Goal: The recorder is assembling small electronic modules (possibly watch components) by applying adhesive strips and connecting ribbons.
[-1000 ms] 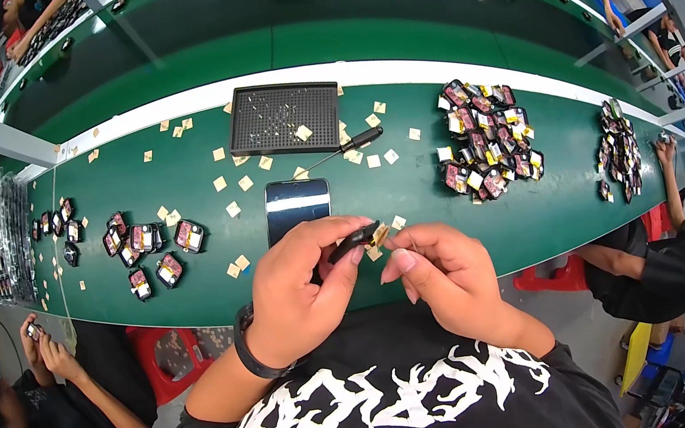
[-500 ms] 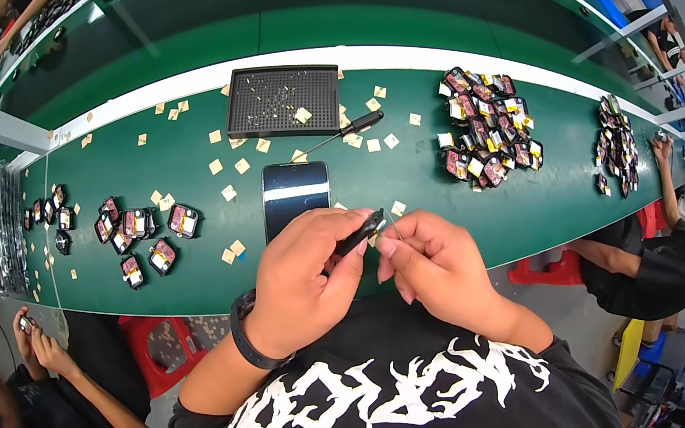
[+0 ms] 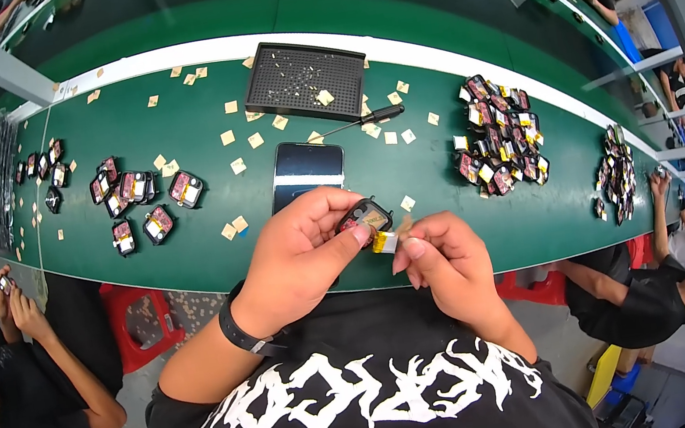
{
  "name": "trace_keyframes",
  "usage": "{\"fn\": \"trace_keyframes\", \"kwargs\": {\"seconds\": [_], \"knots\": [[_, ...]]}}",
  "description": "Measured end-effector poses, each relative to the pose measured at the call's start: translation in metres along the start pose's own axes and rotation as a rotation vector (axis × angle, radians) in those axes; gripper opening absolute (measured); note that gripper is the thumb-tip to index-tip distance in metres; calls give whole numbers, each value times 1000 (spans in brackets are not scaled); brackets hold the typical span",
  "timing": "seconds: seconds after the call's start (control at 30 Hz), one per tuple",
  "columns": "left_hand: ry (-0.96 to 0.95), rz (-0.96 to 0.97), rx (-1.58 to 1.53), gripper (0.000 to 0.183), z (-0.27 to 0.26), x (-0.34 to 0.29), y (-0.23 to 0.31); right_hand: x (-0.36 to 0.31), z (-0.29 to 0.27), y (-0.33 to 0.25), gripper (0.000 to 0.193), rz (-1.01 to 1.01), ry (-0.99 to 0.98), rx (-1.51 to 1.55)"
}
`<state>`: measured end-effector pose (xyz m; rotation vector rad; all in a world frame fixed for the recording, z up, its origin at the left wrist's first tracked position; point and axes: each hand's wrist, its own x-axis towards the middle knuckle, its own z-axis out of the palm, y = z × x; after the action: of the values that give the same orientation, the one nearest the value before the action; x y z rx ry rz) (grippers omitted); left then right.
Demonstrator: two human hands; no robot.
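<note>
My left hand (image 3: 305,250) is closed round a small black square device casing (image 3: 373,207), its open face tilted up and a circuit board partly showing under my thumb. A small silver battery (image 3: 386,244) with yellow tape hangs out of the casing's side towards my other hand. At that battery's end, my right hand (image 3: 448,258) is closed in a pinch, and a thin tan paper piece (image 3: 404,225) sticks up from its fingertips. Whether these fingers also touch the battery, I cannot tell. Beyond the left hand a dark phone-like slab (image 3: 307,172) lies on the green table (image 3: 218,210).
A black perforated tray (image 3: 305,80) stands at the back, with a black-handled screwdriver (image 3: 382,115) before it. Tan paper squares (image 3: 239,166) are scattered about. Similar casings lie in a pile (image 3: 497,134) at right and a group (image 3: 126,190) at left. Co-workers sit on both sides.
The casing has turned in my left hand, so its inside and the battery now show. My right hand has shifted slightly down and right. The whole view has tilted a little.
</note>
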<state>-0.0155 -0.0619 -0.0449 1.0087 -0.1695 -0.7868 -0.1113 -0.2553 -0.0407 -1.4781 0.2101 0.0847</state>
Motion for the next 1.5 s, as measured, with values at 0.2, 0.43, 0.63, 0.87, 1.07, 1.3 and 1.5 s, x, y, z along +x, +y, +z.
{"fn": "trace_keyframes", "kwargs": {"seconds": [0.2,0.43,0.63,0.87,1.07,1.3,1.5], "knots": [[50,8,97,26,4,-2,-2,-3,5,0,7,-95,28,-37],[121,179,552,25,5,-7,1,-2,8,-13,10,-53,11,-463],[106,399,866,22,9,-5,0,-2,11,-12,10,66,47,-377],[49,364,893,23,5,-3,6,-3,14,-6,9,132,92,-271],[-18,6,296,22,0,0,3,-7,9,1,8,74,64,-291],[-62,-142,116,31,1,0,12,-13,3,16,22,-91,7,99],[-86,-142,24,36,1,2,11,-4,0,18,44,-349,-19,-76]]}}
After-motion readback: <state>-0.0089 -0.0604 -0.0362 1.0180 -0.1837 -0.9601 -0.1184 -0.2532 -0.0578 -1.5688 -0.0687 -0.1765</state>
